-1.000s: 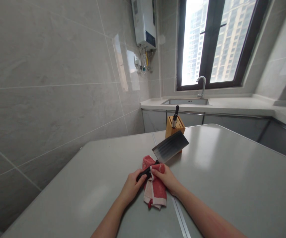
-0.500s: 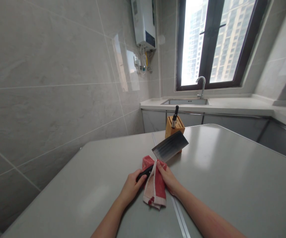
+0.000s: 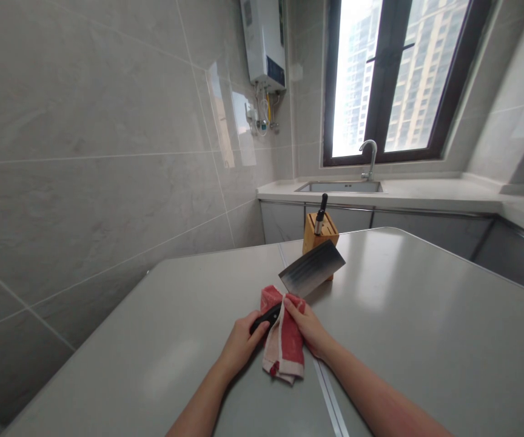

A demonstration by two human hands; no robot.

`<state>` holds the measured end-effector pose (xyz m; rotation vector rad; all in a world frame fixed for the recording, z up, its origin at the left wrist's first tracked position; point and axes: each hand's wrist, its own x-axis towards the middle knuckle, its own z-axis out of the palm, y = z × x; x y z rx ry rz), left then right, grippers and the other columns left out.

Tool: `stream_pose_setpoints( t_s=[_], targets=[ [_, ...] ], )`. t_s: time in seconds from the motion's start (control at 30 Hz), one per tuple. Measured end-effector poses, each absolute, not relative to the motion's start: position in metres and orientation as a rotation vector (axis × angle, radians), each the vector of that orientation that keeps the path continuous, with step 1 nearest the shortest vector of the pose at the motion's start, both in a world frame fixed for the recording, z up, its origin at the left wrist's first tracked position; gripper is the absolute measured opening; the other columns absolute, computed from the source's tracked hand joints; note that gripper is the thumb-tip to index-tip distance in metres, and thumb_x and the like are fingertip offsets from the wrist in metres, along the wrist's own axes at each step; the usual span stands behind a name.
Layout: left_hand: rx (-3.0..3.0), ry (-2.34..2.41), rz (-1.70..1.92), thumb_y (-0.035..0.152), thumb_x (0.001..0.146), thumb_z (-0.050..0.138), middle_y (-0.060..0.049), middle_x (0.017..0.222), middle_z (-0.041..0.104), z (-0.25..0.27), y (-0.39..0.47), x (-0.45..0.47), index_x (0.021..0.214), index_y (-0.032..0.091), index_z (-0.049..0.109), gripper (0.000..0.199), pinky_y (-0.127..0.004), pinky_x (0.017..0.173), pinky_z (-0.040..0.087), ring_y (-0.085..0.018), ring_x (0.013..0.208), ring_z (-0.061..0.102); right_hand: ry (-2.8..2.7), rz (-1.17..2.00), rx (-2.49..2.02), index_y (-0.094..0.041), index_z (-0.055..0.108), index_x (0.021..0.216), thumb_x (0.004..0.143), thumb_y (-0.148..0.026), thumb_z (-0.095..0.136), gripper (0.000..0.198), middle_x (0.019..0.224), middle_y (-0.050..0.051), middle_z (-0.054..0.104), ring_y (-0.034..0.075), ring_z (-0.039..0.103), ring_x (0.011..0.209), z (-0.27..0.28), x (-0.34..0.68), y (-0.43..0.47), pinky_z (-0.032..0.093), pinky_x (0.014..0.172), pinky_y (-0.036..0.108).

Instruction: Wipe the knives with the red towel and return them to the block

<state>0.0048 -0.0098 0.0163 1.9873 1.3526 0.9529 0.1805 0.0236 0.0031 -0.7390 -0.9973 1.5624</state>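
Note:
A cleaver (image 3: 314, 267) with a broad dark blade and black handle is held above the table, its blade angled up to the right. My left hand (image 3: 241, 340) is wrapped round the handle's end. My right hand (image 3: 306, 325) pinches a red and pale pink towel (image 3: 292, 346) round the front of the handle, close to the blade. The towel's lower end hangs down between my hands. Behind the blade stands a wooden knife block (image 3: 320, 227), partly hidden, with one black-handled tool (image 3: 321, 213) upright in it.
The glossy pale table (image 3: 189, 303) has a seam strip running towards me. Past it lie a white counter (image 3: 430, 188) with a sink (image 3: 339, 187) and a curved tap (image 3: 371, 159). A water heater (image 3: 264, 45) hangs on the wall beside the window (image 3: 387, 79).
The fingers of my right hand have shifted slightly left on the towel, and its folds have moved a little. The cleaver and my left hand stay almost where they were.

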Motion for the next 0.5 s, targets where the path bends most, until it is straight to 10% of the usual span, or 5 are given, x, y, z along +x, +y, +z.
stream_pose_setpoints(
  t_s=[0.5],
  targets=[
    [1.992, 1.341, 0.946, 0.042, 0.089, 0.046, 0.000, 0.071, 0.059, 0.0146, -0.0097, 0.0030, 0.087, 0.014, 0.060, 0.032, -0.022, 0.059, 0.036, -0.014, 0.064, 0.050, -1.144, 1.544, -0.772, -0.015, 0.069, 0.074, 0.058, -0.030, 0.081, 0.025, 0.068, 0.001, 0.070, 0.014, 0.061, 0.062, 0.0001, 0.1837, 0.0229, 0.047, 0.065, 0.027]
  ],
)
